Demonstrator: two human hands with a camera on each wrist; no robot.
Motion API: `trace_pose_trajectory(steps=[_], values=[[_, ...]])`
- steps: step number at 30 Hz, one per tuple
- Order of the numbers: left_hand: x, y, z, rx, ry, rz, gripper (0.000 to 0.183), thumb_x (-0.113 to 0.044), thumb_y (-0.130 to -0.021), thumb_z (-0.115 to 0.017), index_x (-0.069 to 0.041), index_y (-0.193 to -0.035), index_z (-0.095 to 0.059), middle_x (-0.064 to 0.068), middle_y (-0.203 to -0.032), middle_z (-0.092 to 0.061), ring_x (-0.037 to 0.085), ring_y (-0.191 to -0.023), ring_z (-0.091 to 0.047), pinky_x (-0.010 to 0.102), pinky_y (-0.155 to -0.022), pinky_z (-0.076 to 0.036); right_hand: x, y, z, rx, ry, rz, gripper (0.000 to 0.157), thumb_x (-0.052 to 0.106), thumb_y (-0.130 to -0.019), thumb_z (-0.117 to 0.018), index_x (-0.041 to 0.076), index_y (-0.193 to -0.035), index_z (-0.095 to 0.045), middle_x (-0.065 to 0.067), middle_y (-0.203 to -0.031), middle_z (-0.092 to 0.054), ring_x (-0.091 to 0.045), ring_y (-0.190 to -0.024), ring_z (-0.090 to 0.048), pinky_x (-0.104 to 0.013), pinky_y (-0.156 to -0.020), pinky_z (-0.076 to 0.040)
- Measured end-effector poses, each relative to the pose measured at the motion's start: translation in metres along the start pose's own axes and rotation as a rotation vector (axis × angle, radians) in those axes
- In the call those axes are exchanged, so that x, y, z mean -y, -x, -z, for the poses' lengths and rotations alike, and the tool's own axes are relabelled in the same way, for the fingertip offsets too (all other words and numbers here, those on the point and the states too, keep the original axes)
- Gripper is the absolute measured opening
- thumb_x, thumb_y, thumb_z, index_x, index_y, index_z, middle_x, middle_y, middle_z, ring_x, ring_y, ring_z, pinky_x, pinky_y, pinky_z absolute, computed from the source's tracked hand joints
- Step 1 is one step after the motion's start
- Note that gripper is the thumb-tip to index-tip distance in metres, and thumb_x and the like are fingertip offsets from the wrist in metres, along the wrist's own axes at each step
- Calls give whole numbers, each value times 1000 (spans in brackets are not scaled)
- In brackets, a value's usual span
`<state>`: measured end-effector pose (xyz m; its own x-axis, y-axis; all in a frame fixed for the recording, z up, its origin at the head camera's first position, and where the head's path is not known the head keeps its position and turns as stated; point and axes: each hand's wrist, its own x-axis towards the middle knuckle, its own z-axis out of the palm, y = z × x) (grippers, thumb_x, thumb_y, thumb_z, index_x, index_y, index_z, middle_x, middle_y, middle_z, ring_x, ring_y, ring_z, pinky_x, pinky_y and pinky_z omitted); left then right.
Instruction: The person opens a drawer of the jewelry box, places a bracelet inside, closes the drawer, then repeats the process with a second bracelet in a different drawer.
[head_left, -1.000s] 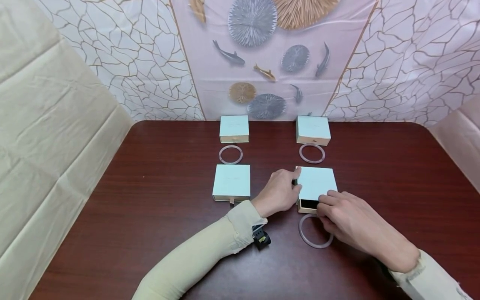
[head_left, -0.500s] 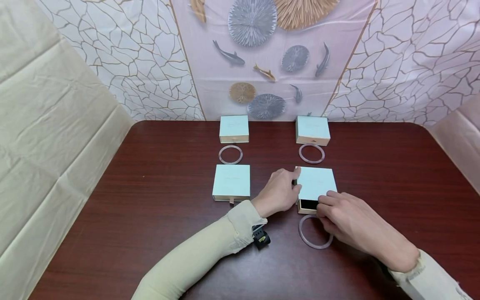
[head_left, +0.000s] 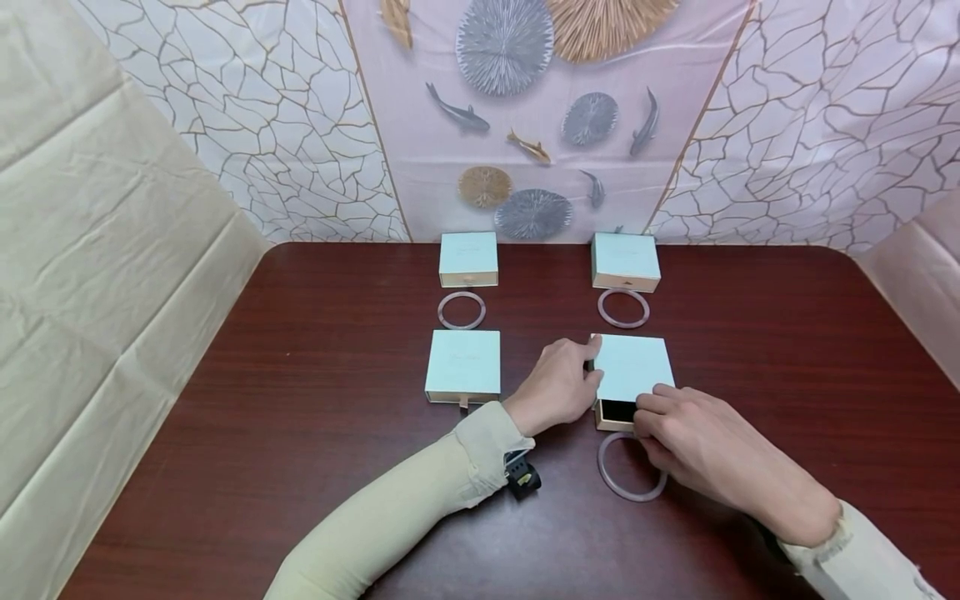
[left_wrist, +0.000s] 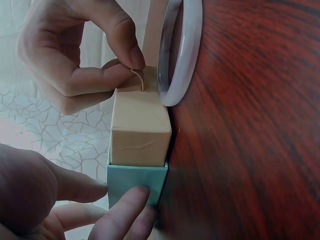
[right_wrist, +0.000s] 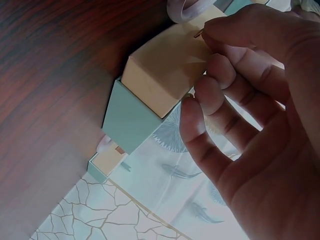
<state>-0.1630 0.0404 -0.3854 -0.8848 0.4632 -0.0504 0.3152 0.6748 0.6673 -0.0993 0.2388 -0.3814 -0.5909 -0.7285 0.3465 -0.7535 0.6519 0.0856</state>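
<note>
A pale mint drawer box [head_left: 633, 367] lies on the table right of centre. My left hand [head_left: 558, 379] grips its outer sleeve [left_wrist: 127, 177] from the left side, thumb and fingers on opposite faces. The cream drawer [left_wrist: 140, 112] stands partly out of the sleeve, and its dark inside shows in the head view. My right hand [head_left: 697, 433] pinches the small ribbon pull [left_wrist: 138, 77] on the drawer front between thumb and forefinger. A pale lilac bangle [left_wrist: 192, 55] lies flat on the table right at the drawer front, partly hidden by my right hand in the head view.
A closed mint box [head_left: 462, 358] stands to the left, with a bangle [head_left: 441, 310] behind it. Farther back are two more boxes, one at left [head_left: 468, 254] and one at right [head_left: 625, 254]. Another bangle [head_left: 601, 308] lies before the right one. Patterned cloth [head_left: 300, 125] hangs behind the table.
The drawer has slid slightly farther out of its sleeve toward me, and the near bangle has shifted slightly the same way. Both hands keep their hold.
</note>
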Motion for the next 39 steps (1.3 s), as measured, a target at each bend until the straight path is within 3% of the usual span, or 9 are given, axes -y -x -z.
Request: trace_pose_trajectory(steps=[5,10,17,20,25,31,35,37,39], values=[[0,0,0,-7,-1,-4,51,-18,-106,-54,-8,-154,-44,4,-74,-58,22,-115,-58,22,-90,-42,0,0,0,4,-3,2,28,1,-67,-78,21,-67,-59,12,-71,-49,-8,-68,-49,-28,-60,-43],[0,0,0,-7,-3,-15,51,-18,-106,-54,-8,-154,-44,4,-69,-58,23,-115,-59,23,-91,-42,0,1,1,4,-10,3,30,1,-67,-78,22,-66,-57,12,-71,-48,-8,-66,-48,-26,-58,-42],[0,1,0,-8,-2,-3,51,-18,-106,-55,-9,-154,-44,7,-83,-64,21,-123,-58,23,-91,-42,0,1,1,9,-10,7,28,1,-67,-78,22,-67,-58,12,-71,-48,-8,-67,-47,-25,-58,-42],[0,0,0,-6,1,-4,51,-18,-106,-54,-9,-154,-44,7,-80,-62,21,-123,-57,23,-91,-42,0,1,2,14,-10,4,28,1,-67,-78,22,-67,-58,12,-71,-48,-7,-66,-47,-25,-58,-42],[0,0,-1,-5,3,1,51,-18,-106,-55,-9,-154,-44,11,-92,-68,20,-110,-59,22,-88,-42,1,1,3,21,-16,-3,30,1,-67,-78,23,-67,-57,13,-70,-47,-7,-66,-46,-24,-58,-41],[-1,0,0,-15,-5,4,51,-18,-105,-55,-9,-154,-45,13,-122,-71,19,-106,-59,22,-88,-42,0,0,3,19,-21,-2,31,1,-67,-78,23,-66,-56,13,-69,-46,-7,-65,-46,-23,-57,-40],[0,0,-1,-11,-2,3,51,-18,-105,-55,-9,-154,-44,12,-102,-71,20,-105,-59,22,-88,-43,1,1,3,16,-19,4,31,1,-67,-78,22,-66,-56,13,-70,-47,-7,-65,-46,-23,-57,-40],[0,0,-1,-14,-2,2,51,-18,-105,-55,-9,-154,-44,12,-100,-70,19,-110,-59,21,-89,-43,1,1,3,16,-18,7,30,1,-67,-78,22,-66,-56,13,-70,-47,-7,-66,-46,-24,-57,-41],[0,0,-2,-17,-2,5,51,-18,-105,-55,-9,-154,-44,12,-109,-71,19,-115,-58,21,-90,-43,1,1,3,18,-18,9,30,1,-67,-78,22,-67,-57,13,-70,-47,-7,-66,-46,-24,-58,-41]])
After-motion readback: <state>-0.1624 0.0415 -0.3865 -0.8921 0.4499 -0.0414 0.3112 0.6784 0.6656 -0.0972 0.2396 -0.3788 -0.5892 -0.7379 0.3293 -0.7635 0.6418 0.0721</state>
